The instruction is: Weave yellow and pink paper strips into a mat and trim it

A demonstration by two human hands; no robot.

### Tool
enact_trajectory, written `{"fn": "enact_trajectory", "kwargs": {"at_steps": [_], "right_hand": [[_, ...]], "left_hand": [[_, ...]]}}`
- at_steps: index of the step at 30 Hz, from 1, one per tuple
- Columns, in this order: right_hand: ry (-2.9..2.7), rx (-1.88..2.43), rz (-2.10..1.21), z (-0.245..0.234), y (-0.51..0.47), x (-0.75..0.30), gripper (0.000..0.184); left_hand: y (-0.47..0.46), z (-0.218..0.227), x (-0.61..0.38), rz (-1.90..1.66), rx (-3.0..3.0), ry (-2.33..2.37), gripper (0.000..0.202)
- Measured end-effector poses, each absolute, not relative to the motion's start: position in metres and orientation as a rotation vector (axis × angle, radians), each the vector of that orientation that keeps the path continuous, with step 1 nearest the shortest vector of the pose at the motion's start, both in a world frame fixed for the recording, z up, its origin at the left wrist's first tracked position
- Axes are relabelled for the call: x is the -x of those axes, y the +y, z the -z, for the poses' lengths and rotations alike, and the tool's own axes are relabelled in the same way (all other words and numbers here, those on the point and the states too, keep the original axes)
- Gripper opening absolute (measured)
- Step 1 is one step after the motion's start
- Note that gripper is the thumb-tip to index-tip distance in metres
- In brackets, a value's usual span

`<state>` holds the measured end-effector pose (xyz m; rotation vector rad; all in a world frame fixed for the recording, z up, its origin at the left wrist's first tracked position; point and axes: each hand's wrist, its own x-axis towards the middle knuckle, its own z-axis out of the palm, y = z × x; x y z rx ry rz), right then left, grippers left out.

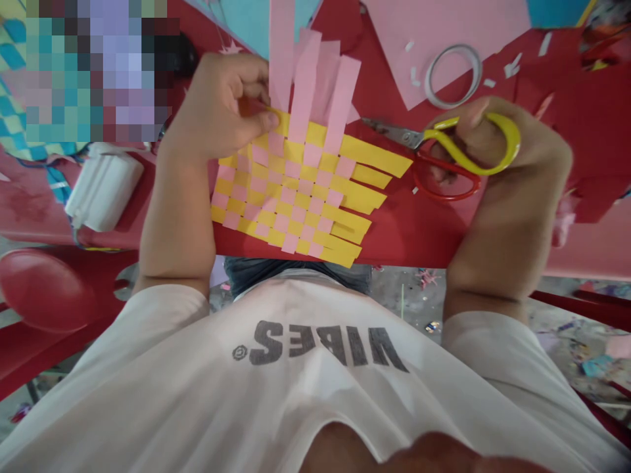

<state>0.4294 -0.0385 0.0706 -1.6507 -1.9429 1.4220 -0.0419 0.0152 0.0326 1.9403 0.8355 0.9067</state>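
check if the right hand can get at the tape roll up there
Probably yes. The right hand lies close to the tape roll, which sits on pink paper with nothing standing between them. But that hand is gripping the yellow-and-red scissors, so it would likely have to let them go first.

At 12 o'clock the woven strips (pixel 290 190) are thin, smooth, matt pink and yellow paper. At 2 o'clock the scissors (pixel 419 139) have polished steel blades and glossy yellow and red plastic handles. The desk (pixel 394 230) shows a glossy red finish; the T-shirt (pixel 315 394) at 6 o'clock is soft white cloth.
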Motion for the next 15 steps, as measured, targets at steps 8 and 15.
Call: {"fn": "enact_trajectory", "kwargs": {"at_steps": [8,15], "right_hand": [[-1.465,1.392,-1.639,-0.067,-0.034,-0.404,0.068],[-1.529,1.36,-1.535,-0.053,-0.029,-0.394,0.105]], "left_hand": [[0.016,-0.03,0.043,-0.959,-1.937,0.794,0.033],[0.016,-0.038,0.047,-0.936,-1.957,0.798,0.031]]}}
